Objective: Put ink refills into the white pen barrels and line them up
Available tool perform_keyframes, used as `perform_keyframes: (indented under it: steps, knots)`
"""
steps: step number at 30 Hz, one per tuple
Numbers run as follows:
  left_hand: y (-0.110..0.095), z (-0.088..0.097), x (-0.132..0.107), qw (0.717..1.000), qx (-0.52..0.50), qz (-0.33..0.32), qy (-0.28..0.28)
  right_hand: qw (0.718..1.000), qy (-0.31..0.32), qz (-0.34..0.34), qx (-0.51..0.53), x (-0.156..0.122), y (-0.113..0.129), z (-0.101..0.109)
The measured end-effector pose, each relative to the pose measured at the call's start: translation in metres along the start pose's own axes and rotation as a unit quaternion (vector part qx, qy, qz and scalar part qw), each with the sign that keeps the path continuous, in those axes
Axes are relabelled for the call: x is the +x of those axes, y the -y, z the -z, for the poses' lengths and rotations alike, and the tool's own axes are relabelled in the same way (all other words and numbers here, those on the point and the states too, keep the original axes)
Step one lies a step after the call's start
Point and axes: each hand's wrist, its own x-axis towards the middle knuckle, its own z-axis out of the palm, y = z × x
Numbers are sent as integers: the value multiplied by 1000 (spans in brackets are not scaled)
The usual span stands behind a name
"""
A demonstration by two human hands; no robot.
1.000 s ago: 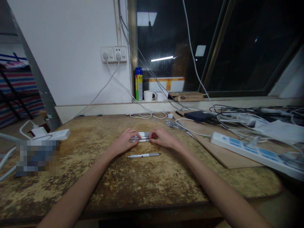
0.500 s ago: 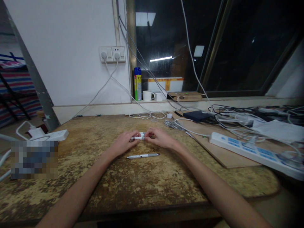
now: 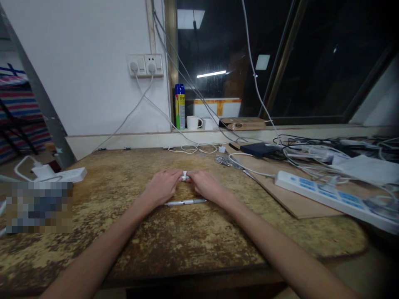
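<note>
My left hand [image 3: 163, 185] and my right hand [image 3: 204, 185] meet at the middle of the worn wooden table [image 3: 187, 241]. Both are closed around a bundle of pens [image 3: 184, 176]; only a small white part of the bundle shows between the fingertips. A single silver pen [image 3: 187, 202] lies on the table just in front of the hands, touching neither.
A white power strip [image 3: 330, 198] lies on a board at the right among several cables. Another white power strip [image 3: 64, 175] sits at the left. A spray can [image 3: 179, 106] and a white mug [image 3: 193, 122] stand on the sill. A blurred patch covers the left edge.
Both hands have drawn together over the bundle of pens, which was spread in plain sight a second ago and is now almost covered. The single pen has not moved.
</note>
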Motion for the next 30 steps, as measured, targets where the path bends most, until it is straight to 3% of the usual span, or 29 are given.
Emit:
perform_keyframes:
  steps: [7,12,16,22,30]
  knots:
    - [5,-8,1,996,-24,75,33,999,-18,-4,-30,0,5,5]
    - [7,-6,1,997,-63,51,-1,995,-71,43,57,1,-5,10]
    - [7,-2,1,994,-100,32,-35,981,-83,39,169,3,-12,12]
    - [10,0,1,992,-121,25,-39,960,-127,65,240,5,-13,10]
    - [10,-2,0,995,-99,0,-33,953,-84,36,288,7,-15,5]
